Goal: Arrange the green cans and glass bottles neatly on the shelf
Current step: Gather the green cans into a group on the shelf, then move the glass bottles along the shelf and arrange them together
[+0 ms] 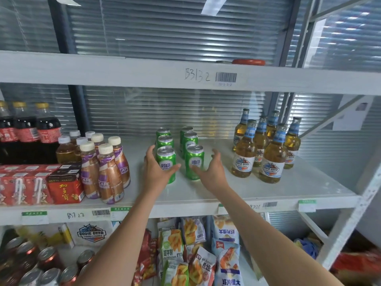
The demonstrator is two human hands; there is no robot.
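Observation:
Several green cans stand in two rows on the white middle shelf (226, 188). My left hand (155, 170) wraps around the front can of the left row (166, 159), thumb across its label. My right hand (212, 172) is spread open at the front can of the right row (194, 159), its thumb against the can's lower front and its fingers apart to the right. Several glass beer bottles (272, 159) with blue neck labels and amber liquid stand clustered at the right of the same shelf.
Brown coffee bottles (107, 172), red drink cartons (66, 186) and cola bottles (47, 129) fill the shelf's left. Below lie snack bags (185, 250) and cans (49, 259). A shelf post (362, 205) rises at the right. The upper shelf board (144, 73) overhangs.

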